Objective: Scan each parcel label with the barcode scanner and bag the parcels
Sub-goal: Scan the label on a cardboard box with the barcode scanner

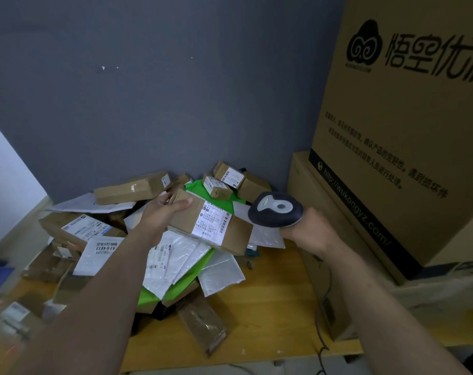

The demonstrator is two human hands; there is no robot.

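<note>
While the left hand (159, 212) grips a brown cardboard parcel (211, 223) above the heap, its white label (212, 221) faces up (long axis toward the right), just beside the dark oval-headed barcode scanner (275, 209) clasped in the right hand (308, 231).

A large printed cardboard box (408, 125) stands on a lower cardboard box (338, 239) at the right of the wooden tabletop (270, 307), against a grey wall (162, 90), with a dark cable (320, 334) trailing down beside them.
</note>
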